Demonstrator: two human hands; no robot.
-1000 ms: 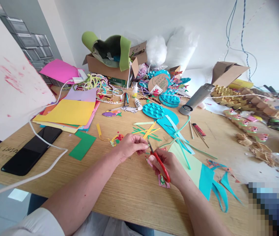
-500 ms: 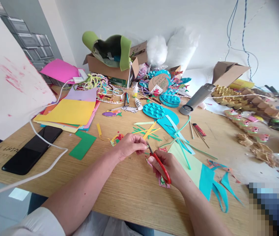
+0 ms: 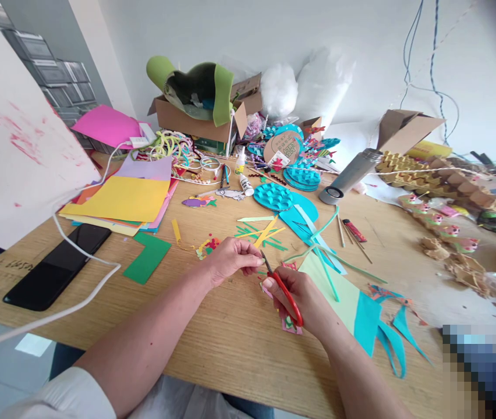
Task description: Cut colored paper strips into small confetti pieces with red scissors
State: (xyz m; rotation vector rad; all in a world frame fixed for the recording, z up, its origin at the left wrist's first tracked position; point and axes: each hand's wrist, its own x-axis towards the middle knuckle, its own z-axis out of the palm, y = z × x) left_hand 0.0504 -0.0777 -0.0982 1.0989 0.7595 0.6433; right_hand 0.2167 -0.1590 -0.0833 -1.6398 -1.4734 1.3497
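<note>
Scissors (image 3: 289, 296) clamped in my right hand (image 3: 297, 286), left hand (image 3: 237, 256) pinched together, I have green strips (image 3: 278, 247) cut, snipping seemingly unfinished.

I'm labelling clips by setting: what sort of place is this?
Probably a craft workspace: the right hand holds red-handled scissors, while coloured sheets lie stacked on the wooden table, near a fish-shaped cutout.
</note>
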